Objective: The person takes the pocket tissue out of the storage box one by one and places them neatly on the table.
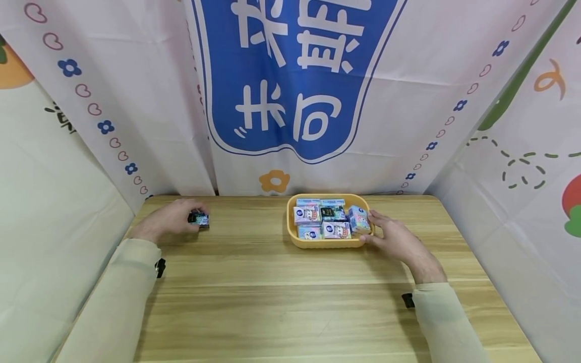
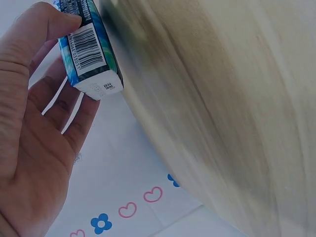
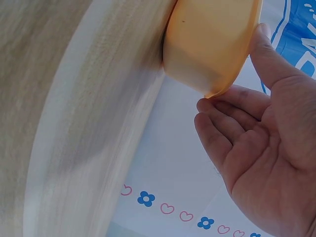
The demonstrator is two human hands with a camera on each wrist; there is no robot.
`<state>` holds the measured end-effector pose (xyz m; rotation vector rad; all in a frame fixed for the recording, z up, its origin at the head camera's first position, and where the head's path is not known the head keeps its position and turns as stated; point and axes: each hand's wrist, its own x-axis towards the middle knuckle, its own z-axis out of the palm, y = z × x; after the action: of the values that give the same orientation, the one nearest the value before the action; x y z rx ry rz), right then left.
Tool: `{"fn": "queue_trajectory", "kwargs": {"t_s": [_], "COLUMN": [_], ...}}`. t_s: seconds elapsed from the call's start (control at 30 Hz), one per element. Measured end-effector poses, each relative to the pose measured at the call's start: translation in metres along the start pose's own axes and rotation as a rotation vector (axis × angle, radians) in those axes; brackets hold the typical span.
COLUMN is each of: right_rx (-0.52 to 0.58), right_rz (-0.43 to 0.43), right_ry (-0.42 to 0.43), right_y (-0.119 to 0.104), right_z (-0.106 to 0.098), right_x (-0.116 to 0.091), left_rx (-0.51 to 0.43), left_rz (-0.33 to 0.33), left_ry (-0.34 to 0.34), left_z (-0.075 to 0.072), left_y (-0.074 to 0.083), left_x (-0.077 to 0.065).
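Note:
At the table's far left, my left hand (image 1: pixel 171 220) pinches a small dark box-shaped packet (image 1: pixel 198 219) between thumb and fingers. The packet (image 2: pixel 89 49) has blue-green edges, a barcode on one side and a white end in the left wrist view. Further right stands a yellow plastic basket (image 1: pixel 324 244) holding several small printed packets, mostly pastel, with a dark packet (image 1: pixel 333 214) among them. My right hand (image 1: pixel 398 243) grips the basket's right end, thumb and fingers at the rim. Beside those fingers, a light-blue packet (image 1: pixel 359 220) leans tilted inside the basket.
The wood-grain table (image 1: pixel 281 302) runs back to a white printed cloth (image 1: pixel 150 101) with a large blue sign panel (image 1: pixel 290 75). Cloth walls also rise along the left and right sides. Dark wrist-camera pieces sit at both sleeves.

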<state>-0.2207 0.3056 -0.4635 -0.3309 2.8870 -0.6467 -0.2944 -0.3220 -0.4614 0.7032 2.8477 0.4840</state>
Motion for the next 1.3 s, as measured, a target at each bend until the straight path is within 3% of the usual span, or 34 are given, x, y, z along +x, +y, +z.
{"fn": "queue_trajectory", "kwargs": {"t_s": [0.43,0.63,1.1,1.3], "right_rx": [0.001,0.003,0.002,0.002], "right_rz": [0.000,0.005,-0.013,-0.015], "right_ry": [0.003,-0.001,0.005,0.005], "right_y": [0.000,0.000,0.000,0.001], "right_z": [0.001,0.001,0.001,0.002], "right_x": [0.001,0.001,0.000,0.001], "left_rx": [-0.009,-0.010,0.018,0.041], "left_rz": [-0.021,0.000,-0.014,0.033], "left_ry": [0.001,0.005,-0.001,0.013], "left_z": [0.004,0.005,0.008,0.009], "left_y": [-0.010,-0.012,-0.007,0.001], "left_x": [-0.003,-0.004,-0.006,-0.002]}}
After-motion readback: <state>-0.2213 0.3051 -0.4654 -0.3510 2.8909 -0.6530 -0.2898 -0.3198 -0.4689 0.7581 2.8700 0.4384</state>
